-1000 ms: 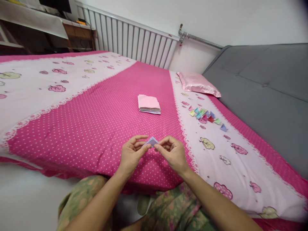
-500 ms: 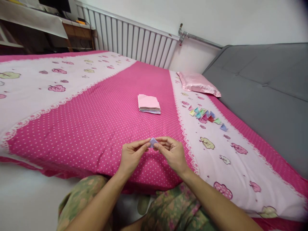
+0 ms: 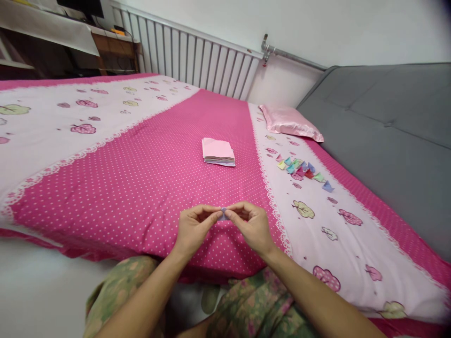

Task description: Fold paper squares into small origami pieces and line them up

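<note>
My left hand [image 3: 195, 228] and my right hand [image 3: 251, 226] meet over the near edge of a pink dotted bedsheet [image 3: 141, 178]. Both pinch a small folded piece of lavender paper [image 3: 222, 214], which is mostly hidden between the fingertips. Farther up the bed lies a stack of square paper sheets [image 3: 218, 152] with a pink sheet on top. To its right, on the pale band of the sheet, a cluster of several small folded paper pieces [image 3: 303, 171] in mixed colours is spread out.
A pink satin pillow [image 3: 289, 122] lies at the far right of the bed, against a grey padded headboard [image 3: 387, 141]. A white radiator [image 3: 197, 61] runs along the far wall. My legs in green floral fabric [image 3: 246, 305] are at the bed's near edge.
The lavender paper has been pressed smaller between my fingertips and shows much less. Both hands stayed in place, their fingers closing tighter together.
</note>
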A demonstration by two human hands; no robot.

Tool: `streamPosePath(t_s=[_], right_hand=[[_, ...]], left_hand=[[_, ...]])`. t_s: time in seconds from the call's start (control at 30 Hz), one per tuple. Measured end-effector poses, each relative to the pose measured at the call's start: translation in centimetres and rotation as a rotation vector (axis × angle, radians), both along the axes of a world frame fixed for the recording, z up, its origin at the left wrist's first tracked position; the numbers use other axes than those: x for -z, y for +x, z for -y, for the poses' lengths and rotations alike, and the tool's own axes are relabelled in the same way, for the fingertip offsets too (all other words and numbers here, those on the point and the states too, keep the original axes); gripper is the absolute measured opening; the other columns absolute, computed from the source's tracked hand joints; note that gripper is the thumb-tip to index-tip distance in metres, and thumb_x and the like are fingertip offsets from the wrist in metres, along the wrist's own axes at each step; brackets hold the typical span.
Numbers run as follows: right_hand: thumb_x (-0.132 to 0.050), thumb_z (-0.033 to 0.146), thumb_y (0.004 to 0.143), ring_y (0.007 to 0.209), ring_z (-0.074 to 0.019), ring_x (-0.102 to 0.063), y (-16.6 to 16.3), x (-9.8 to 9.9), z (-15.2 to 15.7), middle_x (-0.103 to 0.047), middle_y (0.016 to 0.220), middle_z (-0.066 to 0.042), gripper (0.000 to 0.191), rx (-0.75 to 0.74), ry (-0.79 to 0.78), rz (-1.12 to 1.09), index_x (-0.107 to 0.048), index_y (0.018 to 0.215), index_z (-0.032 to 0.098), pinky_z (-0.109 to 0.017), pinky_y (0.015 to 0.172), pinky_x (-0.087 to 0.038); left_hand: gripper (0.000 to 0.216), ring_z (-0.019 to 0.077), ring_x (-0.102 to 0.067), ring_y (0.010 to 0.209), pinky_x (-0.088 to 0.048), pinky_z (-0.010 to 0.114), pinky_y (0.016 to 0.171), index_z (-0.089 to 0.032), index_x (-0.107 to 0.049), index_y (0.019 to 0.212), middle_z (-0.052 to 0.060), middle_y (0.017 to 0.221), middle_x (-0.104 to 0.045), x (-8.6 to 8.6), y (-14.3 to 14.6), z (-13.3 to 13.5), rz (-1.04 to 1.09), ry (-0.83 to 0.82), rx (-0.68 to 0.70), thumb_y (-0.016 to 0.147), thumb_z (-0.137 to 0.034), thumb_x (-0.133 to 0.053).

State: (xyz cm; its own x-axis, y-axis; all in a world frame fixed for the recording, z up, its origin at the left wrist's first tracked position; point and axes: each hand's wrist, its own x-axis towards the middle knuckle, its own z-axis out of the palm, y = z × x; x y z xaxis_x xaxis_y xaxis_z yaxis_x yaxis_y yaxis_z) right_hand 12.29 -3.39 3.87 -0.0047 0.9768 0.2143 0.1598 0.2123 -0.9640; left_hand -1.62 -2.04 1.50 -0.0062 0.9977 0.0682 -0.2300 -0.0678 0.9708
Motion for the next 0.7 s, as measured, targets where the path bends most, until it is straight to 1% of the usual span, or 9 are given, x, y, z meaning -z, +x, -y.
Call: streamPosePath(t_s=[0.13,0.27,0.33,0.53,0.6,0.7], right_hand=[[-0.062,0.026,0.074,0.066,-0.0158,-0.064,0.10,-0.08,-0.05,-0.068,0.073,-0.005,0.011,-0.012,0.021,0.065,-0.065,0.078,0.016,-0.029,0.065,-0.052],[-0.061,0.027,0.074,0.070,-0.0166,-0.065,0.24,-0.04,-0.19,-0.069,0.077,-0.005,0.014,-0.053,-0.009,0.077,-0.067,0.082,0.017,-0.030,0.068,-0.052],[-0.061,0.028,0.074,0.069,-0.0167,-0.065,0.34,-0.11,-0.22,-0.069,0.076,-0.004,0.013,-0.061,-0.010,0.087,-0.067,0.081,0.018,-0.030,0.068,-0.052],[-0.060,0.025,0.074,0.066,-0.0147,-0.058,0.58,-0.59,-0.25,-0.065,0.072,-0.004,0.009,0.001,0.078,0.239,-0.067,0.073,0.019,-0.027,0.060,-0.047],[-0.060,0.027,0.074,0.065,-0.0144,-0.057,0.59,-0.47,-0.34,-0.064,0.071,-0.003,0.011,-0.009,0.039,0.177,-0.066,0.073,0.018,-0.026,0.059,-0.047],[-0.061,0.030,0.074,0.058,-0.0116,-0.056,0.62,-0.01,-0.57,-0.062,0.066,-0.001,0.013,-0.038,-0.058,-0.023,-0.063,0.075,0.017,-0.024,0.056,-0.046]], left_hand=[[0.008,0.0133,-0.064,0.063,-0.051,0.024,0.064,-0.017,-0.069,0.070,0.003,0.068,-0.071,0.37,-0.15,-0.09,-0.055,0.055,0.033,0.064,-0.023,-0.069],[0.011,0.0151,-0.064,0.065,-0.052,0.025,0.065,-0.016,-0.069,0.074,0.004,0.071,-0.070,0.44,-0.38,-0.09,-0.149,0.122,0.038,0.067,-0.025,-0.067],[0.010,0.0153,-0.064,0.065,-0.052,0.025,0.065,-0.017,-0.069,0.074,0.004,0.071,-0.070,0.37,-0.47,-0.07,-0.192,0.153,0.035,0.067,-0.024,-0.067],[0.011,0.0158,-0.064,0.065,-0.052,0.026,0.065,-0.019,-0.070,0.074,0.004,0.071,-0.070,0.23,-0.48,0.07,-0.225,0.167,0.044,0.067,-0.026,-0.066],[0.012,0.0161,-0.064,0.067,-0.052,0.026,0.065,-0.018,-0.070,0.075,0.004,0.073,-0.070,0.25,-0.36,0.08,-0.204,0.150,0.049,0.066,-0.026,-0.067],[0.025,0.0166,-0.064,0.067,-0.052,0.027,0.065,-0.016,-0.068,0.085,0.005,0.075,-0.070,0.32,-0.11,0.00,-0.117,0.074,0.052,0.062,-0.026,-0.070]])
